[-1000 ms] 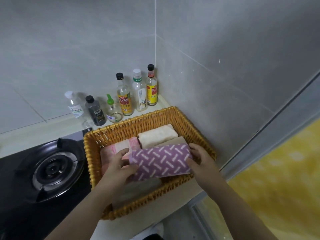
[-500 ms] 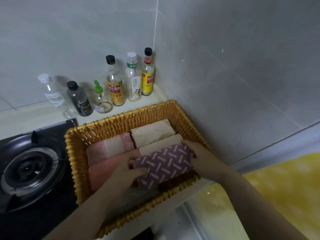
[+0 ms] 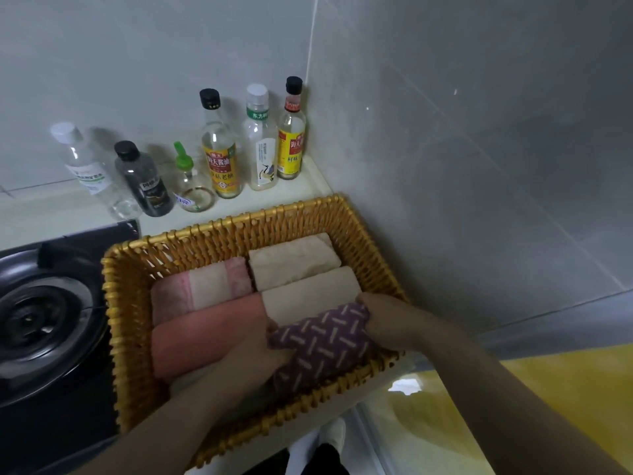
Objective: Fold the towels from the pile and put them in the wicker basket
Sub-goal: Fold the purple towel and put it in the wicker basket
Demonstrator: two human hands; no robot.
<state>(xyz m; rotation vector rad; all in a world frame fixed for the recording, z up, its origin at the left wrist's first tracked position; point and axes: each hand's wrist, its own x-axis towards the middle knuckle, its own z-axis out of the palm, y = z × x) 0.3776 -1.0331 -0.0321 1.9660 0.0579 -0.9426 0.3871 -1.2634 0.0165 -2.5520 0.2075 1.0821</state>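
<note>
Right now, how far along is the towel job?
Done: four folded towels lie in the wicker basket. In hand: left hand and right hand hold the purple towel at the basket's front right, not released. Left: the pile is out of view, so what remains is unknown.

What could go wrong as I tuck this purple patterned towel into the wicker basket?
1. The left hand and right hand squeeze the purple patterned towel into the near right corner; forcing it may undo its fold or rumple the beige towel beside it.
2. The wicker basket seems close to the front edge of the counter, so a hard push could shift it off.
3. Its left wall adjoins the gas burner, a fire risk if lit.
</note>
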